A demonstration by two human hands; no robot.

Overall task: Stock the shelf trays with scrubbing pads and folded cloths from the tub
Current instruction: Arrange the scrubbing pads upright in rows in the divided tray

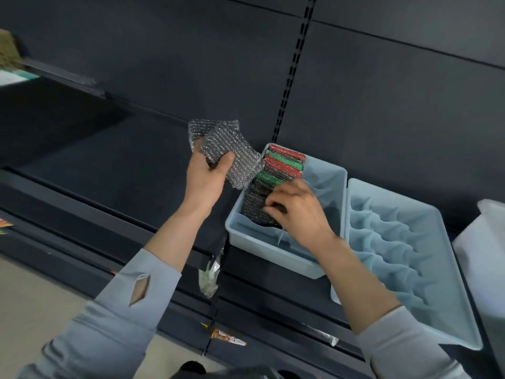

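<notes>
Hands: two, left hand (pixel 203 177) and right hand (pixel 299 212)

Light blue shelf trays: two, side by side; left tray (pixel 329 176), right tray (pixel 448 212)

Silver scrubbing pads (pixel 221 144) held up clear of the trays: two, overlapping

Pads standing on edge in the left tray: red pads (pixel 287 154), about three; green pads (pixel 284 166), about three; dark silver-flecked pads (pixel 252 201), several, exact count not readable, part hidden under a hand

White bag-like item (pixel 483 242) at the right edge: one
</notes>
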